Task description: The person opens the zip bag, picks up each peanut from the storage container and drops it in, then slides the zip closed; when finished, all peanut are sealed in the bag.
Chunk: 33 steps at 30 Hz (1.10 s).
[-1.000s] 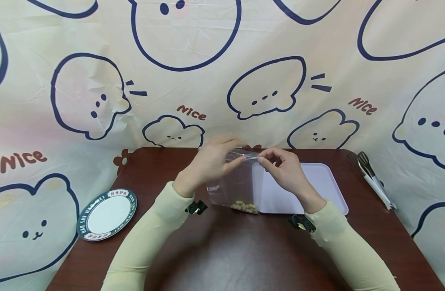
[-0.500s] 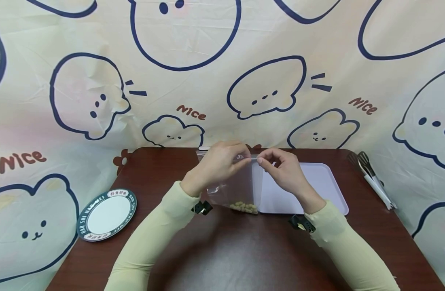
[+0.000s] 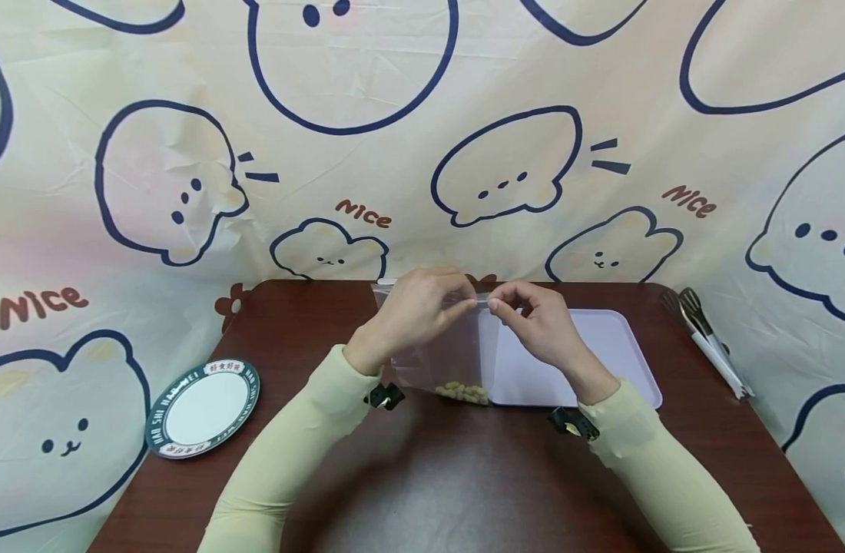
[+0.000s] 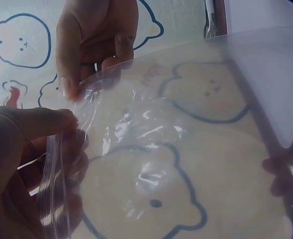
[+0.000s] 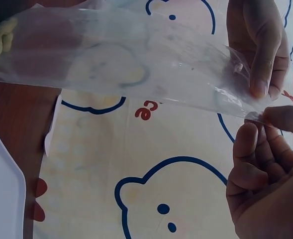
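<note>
A clear zip bag [image 3: 439, 357] hangs upright over the table, with small pale yellow-green pieces [image 3: 462, 392] gathered at its bottom corner. My left hand [image 3: 419, 307] pinches the bag's top edge between thumb and fingers, near the right end of the zip strip. Close beside it, my right hand [image 3: 540, 319] pinches the top right corner. In the left wrist view the ridged zip strip [image 4: 54, 189] runs across the fingers of my left hand. The right wrist view shows the corner of the bag between my right thumb and fingers [image 5: 258, 129].
A lilac tray [image 3: 602, 361] lies behind the right hand, partly covered by it. On the left stands a plate with a green lettered rim [image 3: 246, 411]. A whisk and a white-handled utensil [image 3: 713, 357] lie at the right edge. A printed cloth hangs behind the table.
Over the last second my left hand has slid right along the bag's top edge, towards the right hand, and its fingers have closed on it. The right hand has stayed in place.
</note>
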### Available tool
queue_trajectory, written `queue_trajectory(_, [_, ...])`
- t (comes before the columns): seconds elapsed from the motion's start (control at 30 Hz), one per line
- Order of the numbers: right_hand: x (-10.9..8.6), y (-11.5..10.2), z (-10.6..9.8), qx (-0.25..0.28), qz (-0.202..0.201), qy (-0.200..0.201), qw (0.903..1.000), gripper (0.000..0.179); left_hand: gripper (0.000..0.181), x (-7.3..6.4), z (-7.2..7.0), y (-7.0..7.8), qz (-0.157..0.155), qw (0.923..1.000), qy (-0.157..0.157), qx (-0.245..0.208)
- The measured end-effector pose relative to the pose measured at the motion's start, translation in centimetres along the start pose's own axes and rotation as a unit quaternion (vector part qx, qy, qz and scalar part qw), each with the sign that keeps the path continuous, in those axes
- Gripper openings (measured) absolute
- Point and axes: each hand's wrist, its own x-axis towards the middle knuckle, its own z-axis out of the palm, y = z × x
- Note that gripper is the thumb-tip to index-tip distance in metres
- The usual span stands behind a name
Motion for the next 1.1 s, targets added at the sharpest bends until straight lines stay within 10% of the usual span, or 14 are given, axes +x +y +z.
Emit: queue_trajectory(1.1, [0.0,-0.4,0.0,-0.021,-0.004,-0.011,0.9997,0.008,0.016,-1.0,-0.5,-1.0,-0.034,0.9991,0.004,0.024])
